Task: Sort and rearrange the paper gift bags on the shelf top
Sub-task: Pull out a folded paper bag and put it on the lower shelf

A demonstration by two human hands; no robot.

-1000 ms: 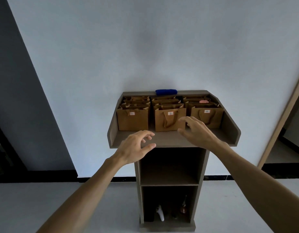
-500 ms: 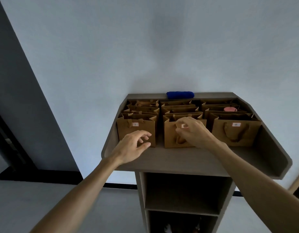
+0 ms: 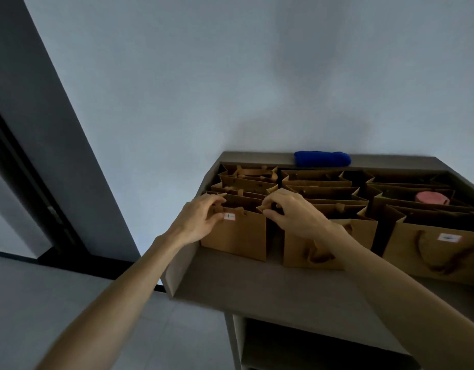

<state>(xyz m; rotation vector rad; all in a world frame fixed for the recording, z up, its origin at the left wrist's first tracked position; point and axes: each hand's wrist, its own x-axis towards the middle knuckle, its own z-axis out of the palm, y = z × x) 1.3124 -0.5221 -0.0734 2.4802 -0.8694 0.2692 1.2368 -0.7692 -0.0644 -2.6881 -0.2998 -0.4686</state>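
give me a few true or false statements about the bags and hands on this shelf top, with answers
1. Both hands are at the top edge of the front left bag. True.
2. The blue cloth lies inside a bag. False: it lies on the back ledge behind the bags.
3. A pink thing shows inside a bag in the right column. True.
4. The left hand rests on the bare shelf top. False: its fingers are at the bag's left rim.
5. The right hand holds the blue cloth. False: it pinches the bag's right corner.

Brown paper gift bags [image 3: 324, 188] upright in three rows on shelf top [image 3: 257, 284]; front-left bag [image 3: 238, 236] carries white label "1".
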